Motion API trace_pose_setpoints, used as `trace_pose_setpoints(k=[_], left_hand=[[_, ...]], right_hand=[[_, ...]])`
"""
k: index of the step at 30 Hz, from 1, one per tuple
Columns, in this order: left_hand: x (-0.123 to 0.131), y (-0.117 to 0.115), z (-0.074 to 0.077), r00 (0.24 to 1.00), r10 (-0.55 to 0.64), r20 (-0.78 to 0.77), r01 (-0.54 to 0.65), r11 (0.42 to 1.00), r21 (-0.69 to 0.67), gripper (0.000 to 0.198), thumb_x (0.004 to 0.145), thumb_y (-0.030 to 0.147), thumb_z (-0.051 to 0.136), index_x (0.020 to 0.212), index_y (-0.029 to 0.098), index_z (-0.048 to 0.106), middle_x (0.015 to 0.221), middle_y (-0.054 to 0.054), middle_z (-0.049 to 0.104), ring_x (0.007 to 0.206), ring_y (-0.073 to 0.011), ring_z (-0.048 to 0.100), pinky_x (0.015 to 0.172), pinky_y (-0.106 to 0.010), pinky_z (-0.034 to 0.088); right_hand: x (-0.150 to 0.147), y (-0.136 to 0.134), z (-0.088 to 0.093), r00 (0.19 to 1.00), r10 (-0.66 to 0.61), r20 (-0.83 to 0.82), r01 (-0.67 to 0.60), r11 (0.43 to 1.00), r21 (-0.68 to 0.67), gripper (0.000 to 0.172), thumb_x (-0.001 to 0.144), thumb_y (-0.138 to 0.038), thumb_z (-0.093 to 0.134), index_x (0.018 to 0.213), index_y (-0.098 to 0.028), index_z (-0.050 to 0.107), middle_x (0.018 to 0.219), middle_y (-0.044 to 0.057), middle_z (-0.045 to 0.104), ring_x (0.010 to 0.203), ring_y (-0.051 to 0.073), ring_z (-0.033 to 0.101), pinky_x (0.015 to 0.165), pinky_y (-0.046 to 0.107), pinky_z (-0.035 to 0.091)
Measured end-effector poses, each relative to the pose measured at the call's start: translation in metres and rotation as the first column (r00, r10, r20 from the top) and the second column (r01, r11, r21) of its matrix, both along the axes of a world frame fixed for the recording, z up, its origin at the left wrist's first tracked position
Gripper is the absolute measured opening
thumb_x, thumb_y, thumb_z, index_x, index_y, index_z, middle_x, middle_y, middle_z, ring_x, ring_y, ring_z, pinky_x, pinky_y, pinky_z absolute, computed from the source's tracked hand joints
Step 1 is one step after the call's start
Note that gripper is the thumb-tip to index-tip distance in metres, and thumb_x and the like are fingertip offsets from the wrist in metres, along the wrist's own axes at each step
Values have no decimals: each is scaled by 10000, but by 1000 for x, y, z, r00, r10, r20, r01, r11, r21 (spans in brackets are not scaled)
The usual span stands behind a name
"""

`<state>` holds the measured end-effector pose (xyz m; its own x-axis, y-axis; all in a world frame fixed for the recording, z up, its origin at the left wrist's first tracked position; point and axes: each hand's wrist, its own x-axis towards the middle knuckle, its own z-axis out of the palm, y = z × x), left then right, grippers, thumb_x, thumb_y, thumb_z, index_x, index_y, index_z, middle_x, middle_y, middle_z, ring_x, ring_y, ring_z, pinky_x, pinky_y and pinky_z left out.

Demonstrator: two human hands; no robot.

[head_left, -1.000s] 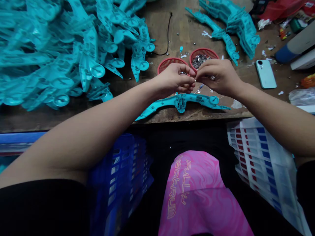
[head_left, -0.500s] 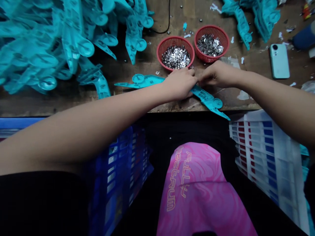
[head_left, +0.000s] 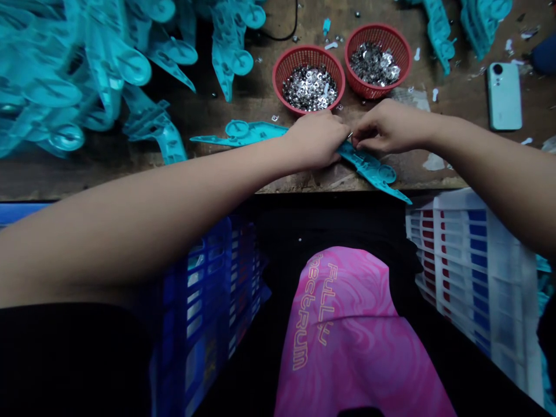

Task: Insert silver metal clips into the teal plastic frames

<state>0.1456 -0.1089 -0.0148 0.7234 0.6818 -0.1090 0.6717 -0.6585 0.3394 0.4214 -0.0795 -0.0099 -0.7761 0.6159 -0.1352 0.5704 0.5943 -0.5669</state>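
Observation:
A long teal plastic part (head_left: 243, 132) lies across the near edge of the wooden table (head_left: 260, 104). My left hand (head_left: 317, 139) rests curled on its middle, pressing it down. My right hand (head_left: 382, 127) is pinched right beside it, fingertips meeting the left hand's over the part, with a small metal piece (head_left: 350, 135) between them. Just behind the hands stand two red baskets (head_left: 282, 66) (head_left: 402, 52), both filled with small shiny metal pieces.
A big heap of teal parts (head_left: 87, 63) fills the table's left side; more teal parts (head_left: 460, 23) lie at the back right. A pale phone (head_left: 504, 95) lies at the right. Below the table edge are a blue crate (head_left: 208, 301) and a white crate (head_left: 469, 260).
The hands came down from in front of the baskets onto the teal part, which has swung so its right end points toward the table edge. The view has shifted downward.

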Motion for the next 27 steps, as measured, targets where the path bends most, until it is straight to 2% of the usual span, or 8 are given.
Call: trace_pose_setpoints(k=[6,11,16,21,24,27], left_hand=[[1,-2,6,999,38,5,-37,999,-38,496,950,255,907,1442,214,959,1378,-180,930,1432,-469,822,1216,-509,635],[0,-2,6,999,15,-40,-14,1000,14,511,976,234,860,1477,188,953,1389,-185,930,1451,-458,817,1231,-498,625],[1,-2,3,999,0,-35,1,999,44,516,973,236,857,1477,182,957,1369,-194,939,1419,-460,836,1229,-511,642],[5,-3,-1,996,19,-88,-12,996,88,519,963,249,831,1458,160,959,1373,-205,934,1409,-469,841,1211,-524,655],[4,-2,-3,998,29,-48,-26,998,63,519,943,252,856,1445,174,961,1338,-185,938,1408,-464,840,1203,-511,655],[3,-1,-3,1000,19,-11,-19,999,49,506,934,249,873,1427,179,964,1325,-181,941,1397,-452,843,1191,-494,655]], right_hand=[[3,11,-13,999,29,-28,-29,1000,-4,127,1019,-402,934,988,-278,934,842,13,888,843,237,750,903,421,559],[0,4,-9,1000,4,2,-4,1000,10,99,1041,-358,908,1004,-276,948,886,24,903,855,250,770,902,423,554],[-4,-8,-1,999,-4,47,-1,995,98,122,1025,-308,856,1053,-300,974,905,41,901,848,299,807,875,444,576],[-5,-15,0,994,18,112,-40,978,203,208,1047,-310,824,1174,-315,989,962,67,916,983,349,852,896,465,592],[-7,-18,2,982,51,179,-100,956,275,166,1048,-232,837,1137,-290,965,991,86,915,1046,361,850,920,468,577],[-9,-21,3,961,77,267,-174,916,362,162,994,-120,851,1075,-240,924,935,109,886,963,336,799,849,456,516]])
